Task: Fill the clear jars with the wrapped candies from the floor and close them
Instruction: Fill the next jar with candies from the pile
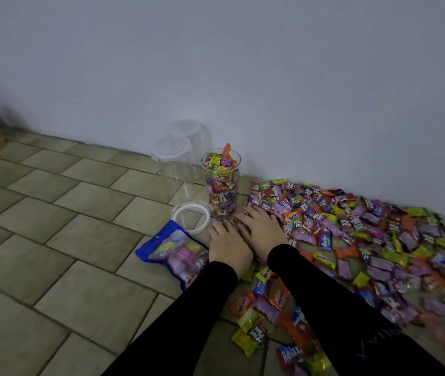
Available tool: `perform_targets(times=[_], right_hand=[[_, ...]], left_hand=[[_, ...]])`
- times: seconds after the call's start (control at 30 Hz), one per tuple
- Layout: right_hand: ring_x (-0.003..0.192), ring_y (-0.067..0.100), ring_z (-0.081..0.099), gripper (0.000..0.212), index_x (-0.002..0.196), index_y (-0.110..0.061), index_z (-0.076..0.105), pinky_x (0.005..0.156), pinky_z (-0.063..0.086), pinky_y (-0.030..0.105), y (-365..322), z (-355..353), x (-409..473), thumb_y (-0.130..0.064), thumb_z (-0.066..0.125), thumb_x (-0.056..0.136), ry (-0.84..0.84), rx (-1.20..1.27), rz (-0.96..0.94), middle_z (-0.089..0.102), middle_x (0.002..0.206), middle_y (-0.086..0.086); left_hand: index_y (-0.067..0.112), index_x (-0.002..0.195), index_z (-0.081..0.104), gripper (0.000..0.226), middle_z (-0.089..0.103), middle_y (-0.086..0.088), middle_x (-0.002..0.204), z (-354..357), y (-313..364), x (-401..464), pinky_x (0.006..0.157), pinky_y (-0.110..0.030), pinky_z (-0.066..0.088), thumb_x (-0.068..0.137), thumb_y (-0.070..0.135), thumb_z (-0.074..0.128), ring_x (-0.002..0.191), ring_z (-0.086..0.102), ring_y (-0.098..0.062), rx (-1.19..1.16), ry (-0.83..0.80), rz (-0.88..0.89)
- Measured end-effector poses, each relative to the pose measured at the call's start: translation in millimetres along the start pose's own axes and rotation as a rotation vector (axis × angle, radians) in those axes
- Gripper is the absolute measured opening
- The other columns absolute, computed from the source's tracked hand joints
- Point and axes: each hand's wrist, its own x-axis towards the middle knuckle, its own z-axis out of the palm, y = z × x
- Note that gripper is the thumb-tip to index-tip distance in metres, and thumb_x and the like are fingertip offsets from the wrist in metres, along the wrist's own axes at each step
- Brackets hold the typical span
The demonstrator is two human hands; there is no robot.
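Two hands, the left hand [228, 246] and the right hand [259, 230], are laid flat with fingers straight on the floor just in front of the filled jar [222, 185], whose lid [191, 217] lies left of its base, while wrapped candies [365, 234] are spread to its right.

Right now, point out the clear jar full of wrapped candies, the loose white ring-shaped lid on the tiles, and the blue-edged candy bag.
Clear candy-filled jar [222, 191]: head view, mid wall.
White ring-shaped lid [203, 213]: head view, right rim.
Blue-edged candy bag [174, 253]: head view, clear front.
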Motion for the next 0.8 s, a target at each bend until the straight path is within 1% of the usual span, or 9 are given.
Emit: perform_targets(times=[0.07, 0.17, 0.23, 0.33, 0.4, 0.5, 0.6, 0.67, 0.8], right_hand=[[0.141, 0.019, 0.023, 0.037, 0.135, -0.030, 0.048, 0.107, 0.026, 0.040, 0.2, -0.1, -3.3, -0.038, 0.031, 0.103, 0.023, 0.008, 0.012, 0.038, 0.148, -0.005], [0.138, 0.019, 0.026, 0.037, 0.133, -0.028, 0.050, 0.105, 0.028, 0.039, 2.4, -1.5, -12.8, -0.037, 0.031, 0.103, 0.037, 0.021, 0.020, 0.043, 0.141, -0.003], [0.133, 0.020, 0.030, 0.035, 0.131, -0.026, 0.050, 0.103, 0.030, 0.039, 4.2, -3.2, -20.8, -0.036, 0.031, 0.103, 0.040, 0.000, 0.024, 0.045, 0.136, -0.002], [0.127, 0.024, 0.035, 0.034, 0.130, -0.025, 0.050, 0.099, 0.032, 0.039, 5.7, -10.9, -33.4, -0.033, 0.035, 0.101, 0.010, -0.070, 0.036, 0.044, 0.135, 0.001], [0.125, 0.026, 0.036, 0.033, 0.126, -0.023, 0.053, 0.100, 0.032, 0.041, 5.0, -19.1, -43.0, -0.033, 0.037, 0.098, 0.008, -0.132, 0.048, 0.043, 0.135, 0.003], [0.124, 0.025, 0.039, 0.030, 0.114, -0.019, 0.058, 0.097, 0.033, 0.039, 1.7, -25.6, -60.1, -0.033, 0.039, 0.096, 0.106, -0.167, 0.076, 0.045, 0.134, 0.002], [0.120, 0.024, 0.043, 0.033, 0.112, -0.017, 0.060, 0.095, 0.033, 0.041, -7.1, -26.6, -77.4, -0.031, 0.036, 0.096, 0.190, -0.106, 0.104, 0.049, 0.130, 0.001], [0.121, 0.023, 0.042, 0.035, 0.118, -0.019, 0.059, 0.098, 0.032, 0.042, -15.7, -26.0, -90.8, -0.032, 0.033, 0.097, 0.188, -0.076, 0.129, 0.048, 0.132, -0.001], [0.140, 0.023, 0.024, 0.038, 0.135, -0.030, 0.045, 0.109, 0.025, 0.046, -31.1, -16.2, -118.2, -0.035, 0.029, 0.101, 0.069, -0.027, 0.189, 0.031, 0.151, -0.003]], left_hand=[[-0.005, 0.145, 0.024, 0.054, 0.032, -0.026, 0.144, 2.0, 6.0, 0.8, 0.104, -0.045, 0.027, 0.096, 0.019, 0.021, 0.127, 0.032, -0.041, 0.026, 0.012, 0.078], [-0.003, 0.145, 0.025, 0.053, 0.035, -0.023, 0.143, 6.0, 12.2, -3.7, 0.105, -0.042, 0.028, 0.096, 0.017, 0.029, 0.127, 0.033, -0.039, 0.021, 0.013, 0.138], [-0.001, 0.142, 0.030, 0.053, 0.038, -0.019, 0.139, 10.1, 11.9, -8.9, 0.103, -0.040, 0.029, 0.093, 0.019, 0.023, 0.124, 0.036, -0.036, -0.020, 0.037, 0.159], [-0.001, 0.131, 0.046, 0.081, 0.050, -0.019, 0.126, 6.7, 7.4, -20.4, 0.095, -0.042, 0.035, 0.074, 0.029, -0.002, 0.111, 0.046, -0.036, -0.101, 0.121, 0.273], [0.000, 0.120, 0.054, 0.080, 0.056, -0.019, 0.113, -1.2, 3.8, -32.2, 0.092, -0.044, 0.037, 0.071, 0.034, 0.000, 0.104, 0.050, -0.036, -0.175, 0.169, 0.307], [0.005, 0.110, 0.058, 0.066, 0.056, -0.014, 0.105, -9.9, 2.6, -56.8, 0.090, -0.043, 0.043, 0.080, 0.037, 0.009, 0.099, 0.051, -0.032, -0.205, 0.234, 0.327], [0.007, 0.125, 0.053, 0.064, 0.053, -0.012, 0.119, -7.3, 3.3, -82.6, 0.099, -0.040, 0.041, 0.083, 0.037, 0.014, 0.111, 0.049, -0.029, -0.203, 0.239, 0.327], [0.009, 0.133, 0.048, 0.063, 0.049, -0.012, 0.131, 0.3, 2.5, -96.0, 0.107, -0.042, 0.036, 0.085, 0.037, 0.020, 0.124, 0.044, -0.032, -0.167, 0.236, 0.300], [0.009, 0.132, 0.055, 0.066, 0.052, -0.017, 0.137, 10.8, 8.2, -112.9, 0.100, -0.050, 0.045, 0.079, 0.038, 0.029, 0.127, 0.049, -0.040, -0.139, 0.165, 0.158]])
